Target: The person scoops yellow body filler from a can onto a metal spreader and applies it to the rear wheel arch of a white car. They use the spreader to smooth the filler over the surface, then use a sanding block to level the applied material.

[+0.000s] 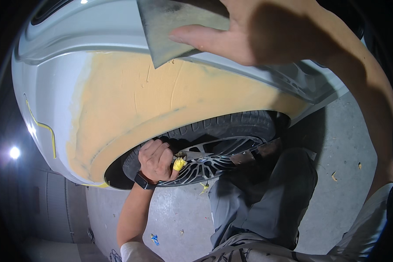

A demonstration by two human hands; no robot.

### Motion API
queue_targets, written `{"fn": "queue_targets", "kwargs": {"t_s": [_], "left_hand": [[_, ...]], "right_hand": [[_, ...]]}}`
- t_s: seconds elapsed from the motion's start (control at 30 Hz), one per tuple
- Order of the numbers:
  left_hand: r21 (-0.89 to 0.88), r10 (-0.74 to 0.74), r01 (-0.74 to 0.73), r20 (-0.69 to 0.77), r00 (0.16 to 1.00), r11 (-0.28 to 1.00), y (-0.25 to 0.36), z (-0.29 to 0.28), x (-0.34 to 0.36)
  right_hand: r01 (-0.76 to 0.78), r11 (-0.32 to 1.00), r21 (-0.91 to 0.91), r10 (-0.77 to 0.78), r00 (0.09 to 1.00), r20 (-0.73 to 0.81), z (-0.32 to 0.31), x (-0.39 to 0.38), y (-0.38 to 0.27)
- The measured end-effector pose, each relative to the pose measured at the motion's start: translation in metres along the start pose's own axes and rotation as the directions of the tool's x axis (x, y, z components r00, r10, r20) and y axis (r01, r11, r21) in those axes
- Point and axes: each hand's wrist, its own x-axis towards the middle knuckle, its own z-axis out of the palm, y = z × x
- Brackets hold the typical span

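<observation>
Across the car's body panel [131, 91] spreads a wide patch of tan filler with thin raised lines. My right hand [257, 37] is high in view, its thumb lying on a grey, flat, thin sheet [157, 32] with a pointed lower corner. The other fingers are out of sight, and the sheet overlaps the top of the patch. Beside the wheel [205, 168], my left hand [155, 159] is closed, with yellow material around its thumb. A thin metal-looking plate [244, 158] extends rightward from this hand, in front of the wheel; its grip is partly hidden.
Yellow tape [48, 131] runs along the panel's left side. My bent legs [266, 196] are close to the tyre [205, 129]. Small scraps, including a blue one [154, 239], lie on the concrete floor [183, 218]. Bright lamps [15, 152] shine at the far left.
</observation>
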Motion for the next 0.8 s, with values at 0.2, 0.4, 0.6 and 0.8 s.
{"fn": "queue_targets", "kwargs": {"t_s": [0.2, 0.4, 0.6, 0.8], "left_hand": [[0.007, 0.009, -0.009, -0.004, 1.0, 1.0, -0.001, -0.001, -0.001], [-0.041, -0.003, 0.003, 0.019, 1.0, 0.999, -0.001, 0.003, -0.007], [-0.107, -0.076, 0.078, 0.02, 0.997, 0.991, 0.01, 0.0, 0.003], [-0.771, -0.651, 0.509, 0.164, 0.741, 0.384, 0.136, 0.012, 0.023]], "right_hand": [[-0.015, 1.0, 0.008, 0.015, 1.0, 0.026, -0.006, -0.001, 0.005], [-0.125, 0.987, 0.098, 0.132, 0.989, -0.066, -0.016, -0.041, -0.008], [-0.752, 0.56, 0.347, 0.691, 0.655, 0.306, -0.043, -0.106, -0.118], [-0.671, -0.337, 0.66, 0.824, 0.129, 0.552, -0.011, -0.143, -0.255]]}}
